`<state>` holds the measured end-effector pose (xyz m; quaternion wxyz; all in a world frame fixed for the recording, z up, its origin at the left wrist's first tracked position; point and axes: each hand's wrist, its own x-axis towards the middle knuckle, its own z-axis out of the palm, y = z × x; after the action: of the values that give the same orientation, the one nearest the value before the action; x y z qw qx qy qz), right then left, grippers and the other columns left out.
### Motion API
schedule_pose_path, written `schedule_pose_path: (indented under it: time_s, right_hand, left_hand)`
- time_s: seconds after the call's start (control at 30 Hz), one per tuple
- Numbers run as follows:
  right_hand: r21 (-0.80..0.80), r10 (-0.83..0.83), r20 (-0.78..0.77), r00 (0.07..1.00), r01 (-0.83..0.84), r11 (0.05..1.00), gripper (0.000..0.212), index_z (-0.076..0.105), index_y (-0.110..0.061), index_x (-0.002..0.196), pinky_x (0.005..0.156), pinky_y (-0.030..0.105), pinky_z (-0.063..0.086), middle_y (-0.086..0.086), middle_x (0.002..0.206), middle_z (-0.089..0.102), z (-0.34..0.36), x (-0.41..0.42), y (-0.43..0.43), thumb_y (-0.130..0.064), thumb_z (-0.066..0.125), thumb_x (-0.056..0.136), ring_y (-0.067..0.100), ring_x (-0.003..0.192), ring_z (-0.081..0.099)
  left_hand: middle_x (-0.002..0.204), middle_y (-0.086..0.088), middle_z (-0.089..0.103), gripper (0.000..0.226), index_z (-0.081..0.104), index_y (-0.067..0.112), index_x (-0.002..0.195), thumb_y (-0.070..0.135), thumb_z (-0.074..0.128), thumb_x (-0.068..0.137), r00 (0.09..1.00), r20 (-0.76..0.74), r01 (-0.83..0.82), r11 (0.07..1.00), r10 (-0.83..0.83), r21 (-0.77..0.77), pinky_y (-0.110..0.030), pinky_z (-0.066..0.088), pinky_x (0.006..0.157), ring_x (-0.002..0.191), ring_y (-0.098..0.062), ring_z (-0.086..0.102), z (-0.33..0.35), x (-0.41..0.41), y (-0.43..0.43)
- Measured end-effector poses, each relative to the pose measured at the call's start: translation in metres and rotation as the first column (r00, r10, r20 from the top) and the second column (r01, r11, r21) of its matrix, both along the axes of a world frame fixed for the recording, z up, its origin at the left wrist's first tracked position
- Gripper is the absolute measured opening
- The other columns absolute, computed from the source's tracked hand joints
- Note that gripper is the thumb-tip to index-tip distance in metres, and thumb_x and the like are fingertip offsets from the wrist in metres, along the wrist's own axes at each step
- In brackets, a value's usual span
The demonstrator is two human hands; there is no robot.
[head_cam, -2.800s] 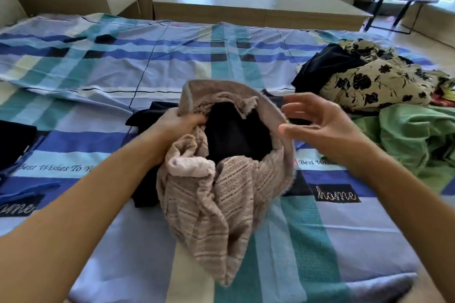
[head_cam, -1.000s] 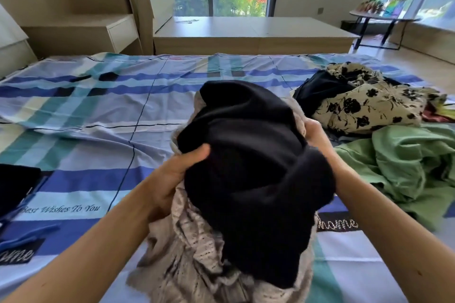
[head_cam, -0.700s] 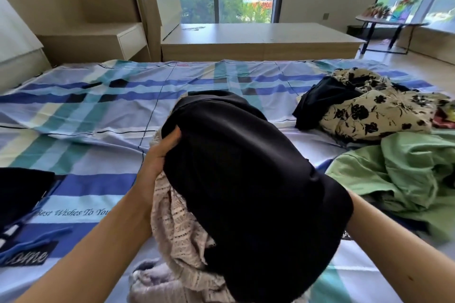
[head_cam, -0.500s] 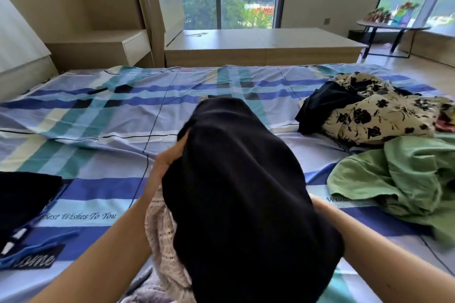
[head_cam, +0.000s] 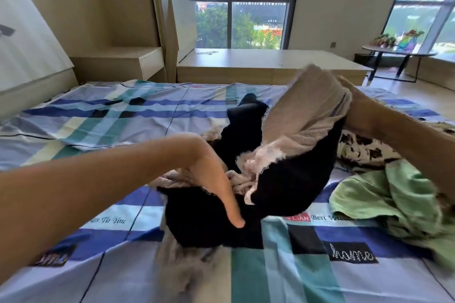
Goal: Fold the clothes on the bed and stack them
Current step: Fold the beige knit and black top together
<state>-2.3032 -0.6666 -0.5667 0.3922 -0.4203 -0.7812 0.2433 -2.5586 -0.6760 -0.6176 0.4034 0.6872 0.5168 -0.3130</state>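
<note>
A garment of beige lace [head_cam: 305, 115] over a black lining [head_cam: 290, 179] sprawls across the middle of the plaid bed sheet [head_cam: 103, 115]. My left hand [head_cam: 216, 184] bends down at the wrist onto its near black part, thumb on top, gripping the fabric at the lace edge. Raised at the right, my right hand [head_cam: 357, 108] is mostly hidden behind the beige layer that it pulls up and taut. The picture is blurred by motion.
A crumpled green garment [head_cam: 394, 194] and a cream floral one [head_cam: 364, 147] lie at the right on the bed. A headboard [head_cam: 29, 51] stands at the left, with a nightstand [head_cam: 128, 61] and a low wooden platform [head_cam: 270, 64] beyond. A round table [head_cam: 394, 49] is at the far right.
The garment, held up as a black bundle before me, has dropped onto the bed. My right hand has swung up and right, drawing the beige layer out. My left hand has lowered.
</note>
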Motion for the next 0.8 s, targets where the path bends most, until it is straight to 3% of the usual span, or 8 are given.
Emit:
schedule_pose_path:
  time_s: [0.1,0.2,0.33,0.43,0.5,0.63,0.73,0.8]
  right_hand:
    - [0.017,0.091,0.519,0.850,-0.117,0.993,0.028,0.075,-0.027,0.083,0.058,0.017,0.045,-0.010,0.064,0.057,-0.019,0.017,-0.008,-0.001,0.075,0.073,-0.012,0.057,0.055]
    - [-0.020,0.129,0.751,0.648,-0.173,0.985,0.029,0.053,-0.037,0.077,0.061,0.014,0.033,-0.019,0.058,0.049,-0.076,0.023,-0.021,-0.031,0.079,0.066,0.000,0.058,0.042]
    - [0.272,0.011,0.663,0.749,-0.254,0.928,0.031,0.031,-0.027,0.080,0.054,0.014,0.023,-0.005,0.067,0.052,-0.125,0.018,-0.059,-0.028,0.060,0.069,0.004,0.069,0.016]
    - [-0.062,0.100,0.542,0.834,-0.080,0.995,0.019,0.048,-0.017,0.079,0.060,0.008,0.034,-0.001,0.073,0.055,-0.137,0.022,-0.055,-0.002,0.060,0.084,-0.001,0.067,0.032]
    - [-0.272,0.103,0.184,0.977,-0.050,0.961,0.014,0.060,-0.005,0.089,0.065,0.012,0.043,-0.003,0.080,0.065,-0.143,0.030,-0.046,-0.003,0.072,0.082,-0.004,0.074,0.051]
    - [-0.328,0.095,-0.251,0.963,-0.177,0.928,0.043,0.061,-0.014,0.123,0.088,0.044,0.055,0.005,0.119,0.071,-0.132,0.004,-0.057,0.008,0.069,0.087,0.022,0.102,0.068]
    - [-0.297,0.128,-0.304,0.944,-0.222,0.929,0.057,0.054,-0.030,0.131,0.086,0.050,0.053,0.004,0.127,0.062,-0.134,-0.026,-0.078,-0.018,0.076,0.080,0.033,0.108,0.067]
    - [-0.251,0.175,-0.186,0.967,-0.219,0.943,0.071,0.047,-0.035,0.139,0.090,0.038,0.053,-0.007,0.131,0.057,-0.142,-0.044,-0.092,-0.031,0.079,0.075,0.021,0.116,0.062]
  left_hand:
    - [0.123,-0.006,0.069,0.056,0.068,0.013,0.120,0.051,0.076,0.080,0.940,-0.314,0.194,0.964,-0.130,0.182,-0.024,0.053,0.082,0.097,-0.018,0.064,-0.008,-0.003,0.005]
    - [0.129,-0.014,0.065,0.054,0.064,0.011,0.127,0.050,0.062,0.091,0.753,-0.551,0.543,0.812,-0.359,0.214,-0.033,0.046,0.101,0.117,-0.030,0.059,-0.019,-0.006,-0.007]
    - [0.124,-0.001,0.067,0.053,0.064,0.026,0.123,0.051,0.054,0.077,0.827,-0.417,0.562,0.586,-0.377,0.584,-0.040,0.052,0.099,0.119,-0.028,0.060,-0.032,-0.026,-0.016]
    - [0.145,0.010,0.051,0.057,0.052,0.033,0.138,0.039,0.050,0.081,0.857,-0.190,0.449,0.516,-0.478,0.729,-0.028,0.037,0.112,0.138,-0.016,0.043,-0.051,-0.030,-0.045]
    - [0.131,0.017,0.057,0.051,0.056,0.037,0.128,0.032,0.058,0.077,0.880,0.075,0.243,0.581,-0.468,0.777,-0.017,0.037,0.104,0.128,-0.006,0.048,-0.049,-0.033,-0.064]
    - [0.121,0.028,0.059,0.047,0.060,0.035,0.120,0.020,0.066,0.076,0.781,0.512,-0.248,0.575,-0.358,0.780,-0.006,0.033,0.099,0.120,0.011,0.050,-0.038,-0.034,-0.086]
    - [0.129,0.024,0.050,0.059,0.048,0.040,0.129,0.047,0.067,0.073,0.881,0.396,-0.321,0.288,-0.258,0.902,-0.013,0.028,0.108,0.125,0.004,0.042,-0.053,-0.042,-0.078]
    - [0.141,0.016,0.038,0.083,0.032,0.039,0.144,0.056,0.069,0.072,0.977,0.201,-0.161,0.374,-0.071,0.913,-0.032,0.037,0.111,0.131,-0.011,0.040,-0.076,-0.048,-0.068]
